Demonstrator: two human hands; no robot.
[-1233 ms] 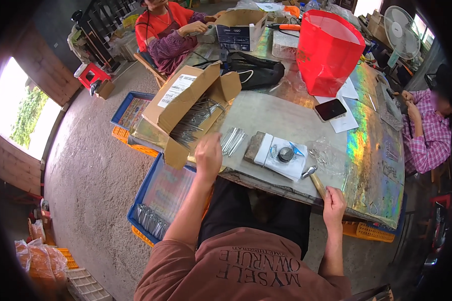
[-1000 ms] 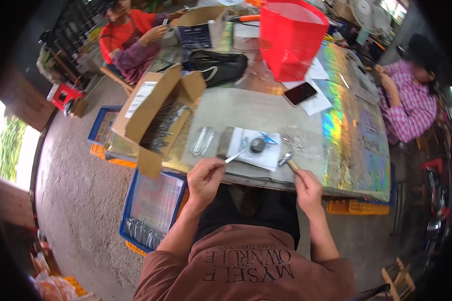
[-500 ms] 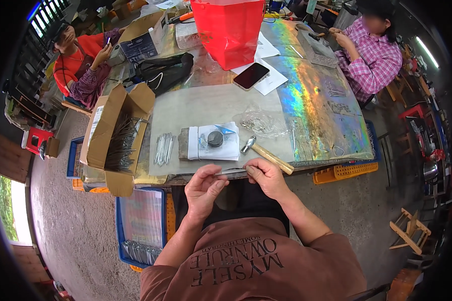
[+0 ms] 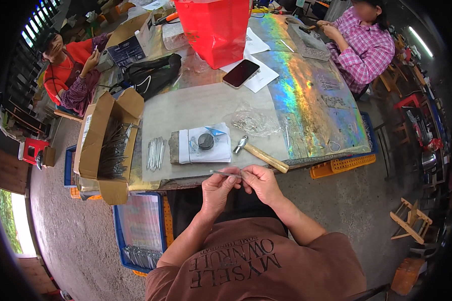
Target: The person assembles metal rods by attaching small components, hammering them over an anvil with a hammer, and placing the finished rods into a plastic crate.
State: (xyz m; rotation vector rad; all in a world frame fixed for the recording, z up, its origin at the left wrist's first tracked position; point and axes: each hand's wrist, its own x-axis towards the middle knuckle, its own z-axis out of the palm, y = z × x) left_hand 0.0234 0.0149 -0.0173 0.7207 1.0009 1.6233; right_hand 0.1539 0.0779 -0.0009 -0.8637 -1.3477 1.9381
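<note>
Just off the table's near edge, my two hands are brought together over a thin grey metal strip (image 4: 219, 173). My left hand (image 4: 217, 194) is closed, its thumb and fingers pinching the strip, whose flat end pokes out to the left. My right hand (image 4: 265, 186) pinches the right end, and its fingertips hide that part. Beyond them lies a hammer (image 4: 266, 158) with a wooden handle. Left of it, a round dark metal piece (image 4: 206, 141) rests on a paper-wrapped block (image 4: 218, 154). A row of thin metal rods (image 4: 156, 154) lies farther left.
An opened cardboard box (image 4: 88, 155) of metal rods stands at the left edge. A plastic bag of small metal pieces (image 4: 253, 122), a phone (image 4: 241, 73) and a red bag (image 4: 213, 35) lie farther back. Two people (image 4: 364, 50) sit at the table's far sides. Blue crates (image 4: 161, 220) stand below.
My left hand has moved right and closed on the strip beside my right hand. The strip now tilts, its left end higher. The whole view has shifted slightly.
</note>
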